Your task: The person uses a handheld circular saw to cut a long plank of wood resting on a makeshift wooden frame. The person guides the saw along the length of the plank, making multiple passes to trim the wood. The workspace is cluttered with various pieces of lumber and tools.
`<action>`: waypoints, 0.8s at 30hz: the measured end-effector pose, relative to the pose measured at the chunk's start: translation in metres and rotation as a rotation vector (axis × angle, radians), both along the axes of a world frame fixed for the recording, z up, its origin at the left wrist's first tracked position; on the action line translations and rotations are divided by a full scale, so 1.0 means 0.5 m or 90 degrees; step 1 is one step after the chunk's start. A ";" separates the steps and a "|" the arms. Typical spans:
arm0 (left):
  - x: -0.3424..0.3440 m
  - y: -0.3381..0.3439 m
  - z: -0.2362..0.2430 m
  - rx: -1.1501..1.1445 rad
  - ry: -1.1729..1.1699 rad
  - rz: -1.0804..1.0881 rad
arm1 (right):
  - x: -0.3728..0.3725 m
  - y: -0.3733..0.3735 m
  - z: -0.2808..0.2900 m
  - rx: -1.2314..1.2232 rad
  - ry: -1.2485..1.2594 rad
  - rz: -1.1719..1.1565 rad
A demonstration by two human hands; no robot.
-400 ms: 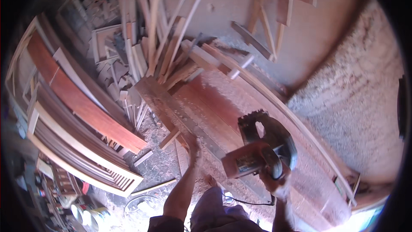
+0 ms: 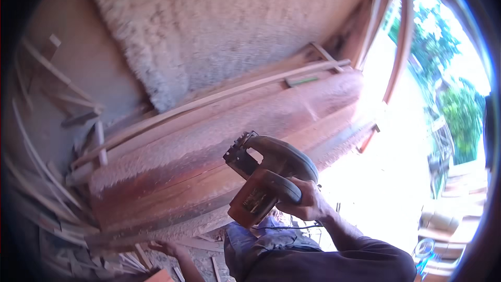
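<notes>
A circular saw [image 2: 254,197] with an orange motor housing and a dark blade guard is raised above a dust-covered wooden bench. My right hand [image 2: 304,201] is wrapped round its rear handle, and a dark cord [image 2: 292,226] trails below. Whether the blade is turning cannot be made out. My left hand [image 2: 166,248] is low at the left, beside the near edge of a long dusty plank [image 2: 180,228]. Its fingers are stretched out, though somewhat blurred, and I see nothing held in them. Contact between those fingers and the plank is unclear.
Reddish sawdust coats the broad boards [image 2: 209,141] of the bench. A long batten [image 2: 209,103] runs along its far side, below a rough wall [image 2: 224,31]. Loose strips [image 2: 39,162] lean at the left. A bright opening with green foliage [image 2: 459,120] is at the right.
My view has swung to the right, bringing the bright opening into sight. My right hand still grips the saw; my left hand now shows lower and further left in the picture.
</notes>
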State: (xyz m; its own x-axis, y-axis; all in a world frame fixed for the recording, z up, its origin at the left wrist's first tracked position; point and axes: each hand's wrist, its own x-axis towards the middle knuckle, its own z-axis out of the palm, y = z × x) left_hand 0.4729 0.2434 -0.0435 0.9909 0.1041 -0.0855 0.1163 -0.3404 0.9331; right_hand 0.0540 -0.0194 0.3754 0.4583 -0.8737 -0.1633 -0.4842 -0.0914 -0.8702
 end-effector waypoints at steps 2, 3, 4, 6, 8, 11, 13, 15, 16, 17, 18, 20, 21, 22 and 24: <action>-0.064 0.023 0.072 0.107 -0.043 -0.106 | -0.081 0.037 -0.016 -0.006 -0.068 -0.050; -0.071 0.020 0.064 0.123 -0.079 -0.163 | -0.107 0.036 -0.018 0.023 -0.082 -0.081; -0.122 0.027 0.054 0.149 -0.095 -0.223 | -0.156 0.051 -0.013 0.017 -0.131 -0.129; -0.253 0.004 0.105 0.111 -0.082 -0.383 | -0.238 0.101 -0.026 0.032 -0.117 -0.221; -0.314 -0.006 0.080 0.176 0.035 -0.530 | -0.312 0.151 -0.052 0.018 -0.144 -0.307; -0.347 -0.023 0.013 0.007 0.329 -0.589 | -0.353 0.173 -0.069 0.093 -0.214 -0.412; -0.421 -0.111 0.085 0.059 0.477 -0.682 | -0.411 0.202 -0.081 0.074 -0.152 -0.472; -0.438 -0.159 0.075 0.097 0.445 -0.856 | -0.429 0.201 -0.081 0.060 -0.050 -0.532; -0.450 -0.178 0.073 0.098 0.425 -0.902 | -0.438 0.203 -0.084 0.055 0.004 -0.565; -0.475 -0.209 0.072 0.091 0.409 -0.954 | -0.463 0.214 -0.106 -0.002 -0.025 -0.573; -0.477 -0.225 0.072 0.092 0.383 -1.002 | -0.479 0.228 -0.137 0.013 -0.071 -0.607; -0.494 -0.258 0.053 0.093 0.384 -1.093 | -0.519 0.239 -0.167 0.032 -0.149 -0.664; -0.509 -0.277 0.049 0.087 0.377 -1.131 | -0.543 0.244 -0.179 0.035 -0.118 -0.681; -0.525 -0.289 0.051 0.083 0.373 -1.165 | -0.569 0.255 -0.190 0.053 -0.119 -0.700; -0.571 -0.314 0.071 0.120 0.391 -1.209 | -0.630 0.274 -0.210 0.080 -0.120 -0.734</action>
